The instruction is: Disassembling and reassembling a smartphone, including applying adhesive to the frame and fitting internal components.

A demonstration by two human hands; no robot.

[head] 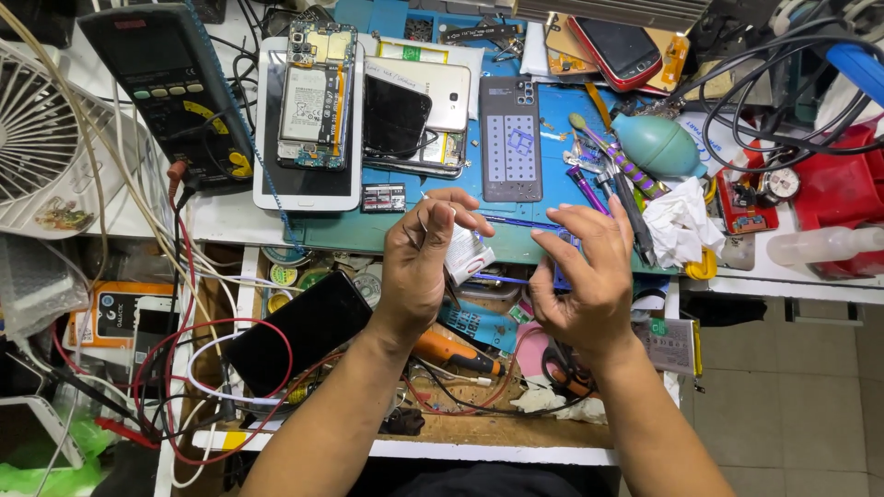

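At frame centre, the left hand pinches a small white packet between thumb and fingers. Just right, the right hand is half-curled, its grip unclear, over the blue surface edge.

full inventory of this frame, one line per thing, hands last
multimeter: 1, black with yellow dial, top left
desk fan: 1, white, far left
tablet: 1, white, on bench, under an opened phone
opened phone: 1, battery exposed, on the tablet
phone back cover: 1, grey, on the blue mat
blue mat: 1, bench centre
air blower bulb: 1, teal, right of centre
crumpled tissue: 1, white, right
red phone: 1, top right
black phone: 1, in open drawer, lower left
orange-handled tool: 1, drawer, between the forearms
left hand: pinching a small white item, too hidden to identify
right hand: fingers curled, contents not visible
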